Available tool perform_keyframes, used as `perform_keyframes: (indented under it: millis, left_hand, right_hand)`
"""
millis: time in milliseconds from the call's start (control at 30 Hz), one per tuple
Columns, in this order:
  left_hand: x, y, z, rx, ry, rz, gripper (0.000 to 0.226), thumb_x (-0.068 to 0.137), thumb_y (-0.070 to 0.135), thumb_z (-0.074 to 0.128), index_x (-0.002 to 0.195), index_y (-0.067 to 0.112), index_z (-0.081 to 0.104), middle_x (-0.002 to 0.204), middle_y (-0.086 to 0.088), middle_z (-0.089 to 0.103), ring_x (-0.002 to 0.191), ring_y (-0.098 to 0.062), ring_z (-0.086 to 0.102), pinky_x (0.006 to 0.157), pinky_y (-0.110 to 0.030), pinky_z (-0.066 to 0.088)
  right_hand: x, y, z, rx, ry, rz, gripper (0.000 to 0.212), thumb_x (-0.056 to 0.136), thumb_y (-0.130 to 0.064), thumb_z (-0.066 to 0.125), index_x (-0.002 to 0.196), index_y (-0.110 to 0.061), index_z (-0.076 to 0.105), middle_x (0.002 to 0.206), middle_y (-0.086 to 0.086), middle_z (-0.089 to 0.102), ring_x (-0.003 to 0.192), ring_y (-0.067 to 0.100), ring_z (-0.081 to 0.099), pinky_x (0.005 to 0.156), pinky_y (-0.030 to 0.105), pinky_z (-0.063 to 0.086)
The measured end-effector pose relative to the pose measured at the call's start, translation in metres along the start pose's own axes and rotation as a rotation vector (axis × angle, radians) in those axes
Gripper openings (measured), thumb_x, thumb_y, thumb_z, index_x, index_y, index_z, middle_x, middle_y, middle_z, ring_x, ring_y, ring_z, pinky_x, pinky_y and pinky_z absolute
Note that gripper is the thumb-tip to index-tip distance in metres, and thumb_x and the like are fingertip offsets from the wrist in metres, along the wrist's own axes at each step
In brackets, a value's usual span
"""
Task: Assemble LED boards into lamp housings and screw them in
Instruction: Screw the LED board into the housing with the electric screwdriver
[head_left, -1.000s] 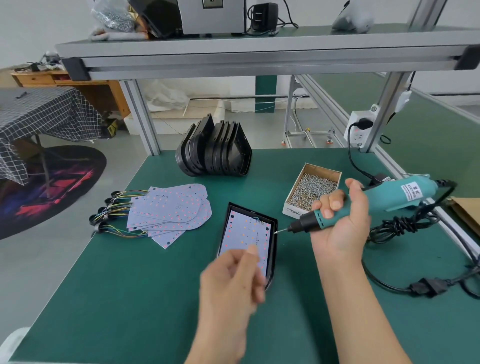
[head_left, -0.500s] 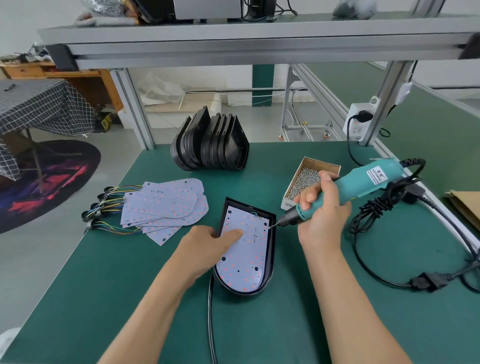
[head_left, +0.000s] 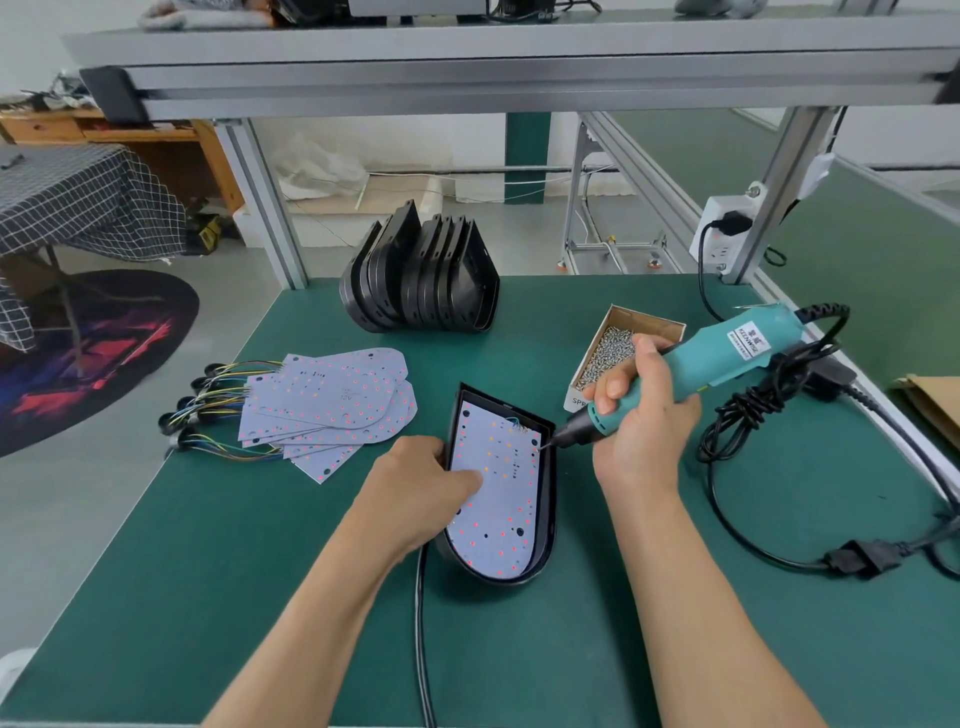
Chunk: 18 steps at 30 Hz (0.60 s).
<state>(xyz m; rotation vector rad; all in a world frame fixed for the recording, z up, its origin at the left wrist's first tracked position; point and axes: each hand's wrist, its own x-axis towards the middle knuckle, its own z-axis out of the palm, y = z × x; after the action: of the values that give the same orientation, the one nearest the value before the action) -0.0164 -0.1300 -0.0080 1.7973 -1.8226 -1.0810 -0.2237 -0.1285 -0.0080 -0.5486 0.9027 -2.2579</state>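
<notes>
A black lamp housing (head_left: 545, 499) lies on the green bench with a white LED board (head_left: 506, 499) seated inside it. My left hand (head_left: 421, 488) grips the housing's left rim, fingers pressing on the board. My right hand (head_left: 641, 415) holds a teal electric screwdriver (head_left: 727, 358), its tip touching the board's upper right corner near the wires. A fan of loose LED boards (head_left: 332, 405) with coloured leads lies to the left. Empty black housings (head_left: 421, 280) stand stacked at the back.
An open cardboard box of screws (head_left: 618, 343) sits just behind my right hand. The screwdriver's black cable (head_left: 753, 415) coils to the right and runs to a plug connector (head_left: 857, 558). A black cord (head_left: 422, 623) leads from the housing toward me. A wall socket (head_left: 724, 236) hangs on the frame post.
My left hand came down from mid-air onto the housing and board. My right hand brought the screwdriver tip to the board's upper right corner.
</notes>
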Motion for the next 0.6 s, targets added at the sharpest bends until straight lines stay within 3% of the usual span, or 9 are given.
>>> perform_keyframes:
  millis: [600]
  left_hand:
    - [-0.0049, 0.0066, -0.0010, 0.019, 0.009, -0.020, 0.017, 0.077, 0.032, 0.069, 0.081, 0.016, 0.069, 0.077, -0.001, 0.074, 0.083, -0.026, 0.072, 0.068, -0.032, 0.054]
  right_hand:
    - [0.0012, 0.0062, -0.0020, -0.056, 0.011, -0.009, 0.013, 0.094, -0.019, 0.065, 0.082, -0.023, 0.060, 0.054, 0.003, 0.042, 0.044, 0.022, 0.036, 0.060, 0.039, 0.047]
